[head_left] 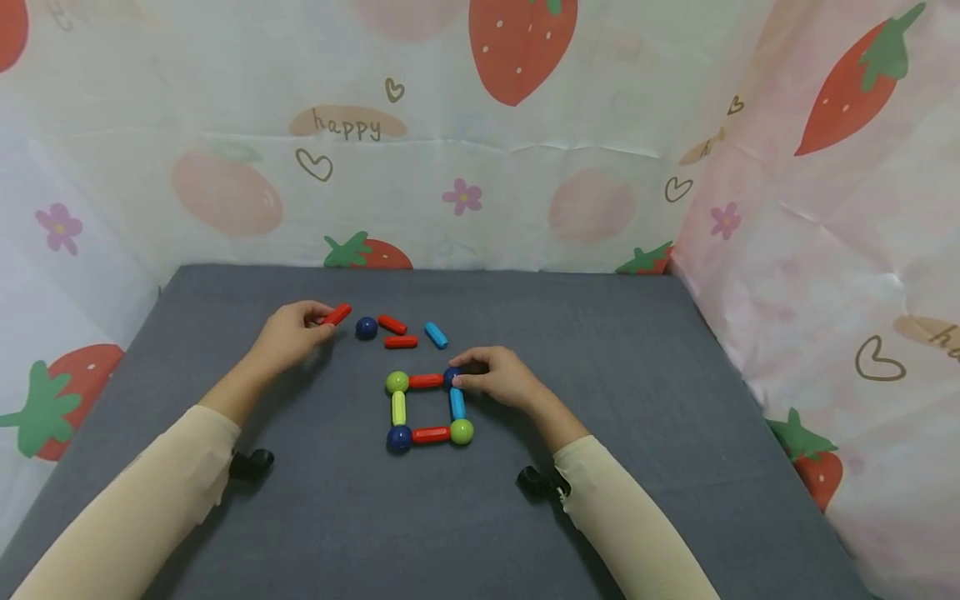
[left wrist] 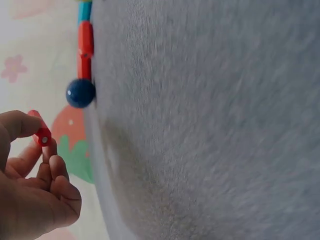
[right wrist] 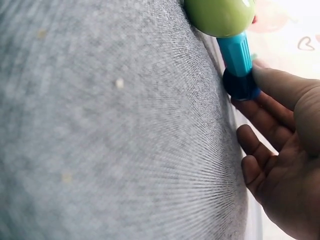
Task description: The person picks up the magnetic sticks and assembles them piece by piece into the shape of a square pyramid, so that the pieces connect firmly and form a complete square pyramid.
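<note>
My left hand (head_left: 295, 333) pinches a red magnetic rod (head_left: 338, 314) between thumb and fingertips, raised above the cloth; a silvery disc shows on its end in the left wrist view. A square of rods and balls lies flat at mid-table. Its far right corner is a dark blue ball (right wrist: 241, 86), which my right hand (head_left: 498, 377) holds between thumb and fingers, partly covering it. From that ball a light blue rod (head_left: 457, 404) runs to a green ball (head_left: 462, 432). Red rods form the far and near sides, and a yellow-green rod (head_left: 399, 408) the left side.
Behind the square lie a loose dark blue ball (head_left: 367, 328), two red rods, one being the nearer red rod (head_left: 401, 342), and a light blue rod (head_left: 436, 335). Grey cloth (head_left: 600, 350) covers the table. Strawberry-printed curtains (head_left: 465, 133) stand along its back and sides.
</note>
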The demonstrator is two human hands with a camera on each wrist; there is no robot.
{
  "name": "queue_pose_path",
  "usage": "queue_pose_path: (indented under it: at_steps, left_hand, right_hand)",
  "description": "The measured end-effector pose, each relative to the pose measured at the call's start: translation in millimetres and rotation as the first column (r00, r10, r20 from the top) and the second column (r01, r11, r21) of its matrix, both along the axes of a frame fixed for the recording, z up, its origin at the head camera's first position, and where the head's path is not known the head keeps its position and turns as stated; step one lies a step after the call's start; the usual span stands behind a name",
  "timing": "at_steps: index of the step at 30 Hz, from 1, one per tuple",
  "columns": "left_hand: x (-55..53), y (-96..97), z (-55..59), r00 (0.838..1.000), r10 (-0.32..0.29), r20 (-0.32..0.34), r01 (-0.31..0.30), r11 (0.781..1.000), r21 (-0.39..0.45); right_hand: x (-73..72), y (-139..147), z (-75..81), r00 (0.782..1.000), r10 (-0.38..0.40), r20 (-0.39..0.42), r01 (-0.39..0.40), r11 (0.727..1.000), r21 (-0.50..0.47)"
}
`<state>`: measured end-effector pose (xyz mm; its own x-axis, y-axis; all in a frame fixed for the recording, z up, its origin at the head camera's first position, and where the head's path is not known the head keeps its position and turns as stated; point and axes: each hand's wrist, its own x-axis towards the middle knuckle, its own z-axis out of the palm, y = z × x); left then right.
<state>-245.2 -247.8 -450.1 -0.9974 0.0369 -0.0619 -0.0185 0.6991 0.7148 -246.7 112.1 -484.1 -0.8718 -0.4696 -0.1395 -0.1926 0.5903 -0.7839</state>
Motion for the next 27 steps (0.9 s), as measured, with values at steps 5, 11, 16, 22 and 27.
queue_pose_path:
  at_steps: [5,11,16,22,27]
  left_hand:
    - [12.6,8.5,3.8,1.0,-0.031,-0.007,0.031,0.998,0.055]
    - [32.5,23.1,8.2,0.996,-0.09,-0.021,0.091,0.991,0.095]
    - [49.0,33.8,8.4,0.99,-0.139,-0.039,0.142,0.984,0.11]
    - [64.8,46.0,7.3,0.979,-0.199,-0.04,0.202,0.97,0.134]
    - [73.8,56.6,5.5,0.97,-0.244,-0.004,0.242,0.959,0.145]
  right_hand:
    - [-0.6,1,-1.6,1.0,0.002,0.006,-0.002,1.0,-0.008]
    - [-0.8,2,-3.0,1.0,0.003,0.01,-0.003,1.0,-0.017]
    - [-0.1,2,-2.1,1.0,0.0,0.016,0.001,1.0,-0.022]
    - [0.3,1,-1.3,1.0,-0.005,0.019,0.005,1.0,-0.016]
    - [-0.2,1,-1.4,1.0,-0.002,0.023,0.002,1.0,-0.02]
